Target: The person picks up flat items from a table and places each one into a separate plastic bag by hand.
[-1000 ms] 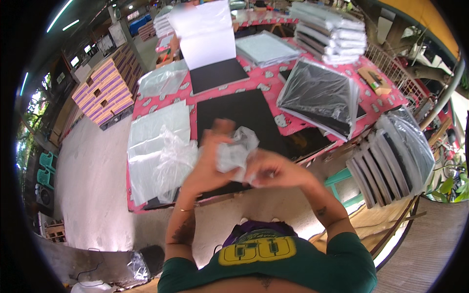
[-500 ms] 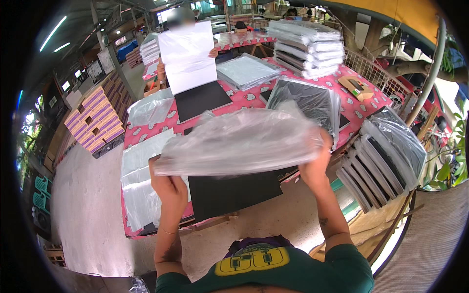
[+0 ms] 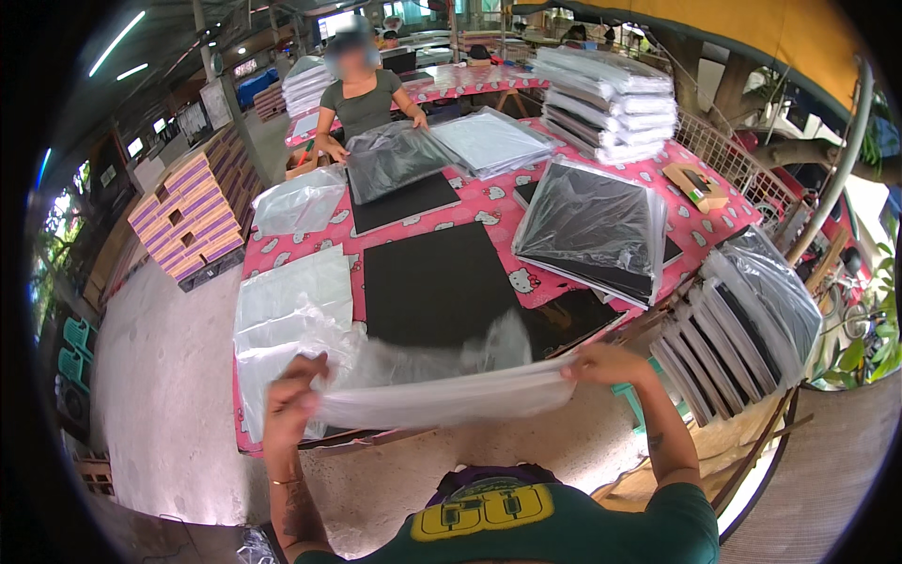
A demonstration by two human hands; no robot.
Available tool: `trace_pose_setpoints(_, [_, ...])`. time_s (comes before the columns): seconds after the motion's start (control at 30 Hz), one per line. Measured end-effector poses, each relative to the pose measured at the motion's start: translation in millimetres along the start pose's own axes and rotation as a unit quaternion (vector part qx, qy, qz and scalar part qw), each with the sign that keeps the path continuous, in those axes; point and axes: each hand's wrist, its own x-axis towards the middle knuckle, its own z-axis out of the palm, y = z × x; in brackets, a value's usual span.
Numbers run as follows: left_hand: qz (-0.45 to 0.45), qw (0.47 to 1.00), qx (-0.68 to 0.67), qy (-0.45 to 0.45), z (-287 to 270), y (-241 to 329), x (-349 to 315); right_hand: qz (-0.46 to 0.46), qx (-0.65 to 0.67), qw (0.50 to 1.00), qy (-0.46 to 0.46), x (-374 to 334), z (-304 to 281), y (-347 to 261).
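A clear plastic bag [image 3: 451, 399], blurred by motion, stretches between my two hands above the table's near edge. My left hand [image 3: 289, 399] pinches its left end, with the forefinger raised off it. The right end is gripped by my right hand [image 3: 603, 364], thumb and fingers together. Just beyond the bag a black flat board [image 3: 432, 282] lies on the table, its near part covered from view. Flat clear bags [image 3: 296, 291] lie to the left, beyond my left hand. Farther right sits a stack of black boards in clear plastic [image 3: 592, 226].
Pink patterned cloth covers the table [image 3: 489, 218]. Across it, a person [image 3: 366, 103] handles a black board in plastic. Wrapped stacks stand at the far right [image 3: 611, 99] and near right [image 3: 738, 329]. A cardboard piece [image 3: 695, 186] lies at the right; cartons [image 3: 183, 221] are piled left.
My hands have brought the plastic bag lower and nearer to me, uncovering the black board. The person opposite has lowered a white sheet and now holds a plastic-covered black board.
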Motion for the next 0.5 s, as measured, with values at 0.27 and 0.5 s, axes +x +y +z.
trace_pose_setpoints(0.27, [0.026,0.979,0.069,-0.191,11.5,30.0,29.0,-0.192,0.487,0.834,-0.175,17.1,29.7,75.4])
trace_pose_setpoints(0.5, [-0.247,0.804,0.189,-0.507,29.7,2.4,40.0,-0.294,0.823,0.461,-0.154,34.5,11.9,19.2])
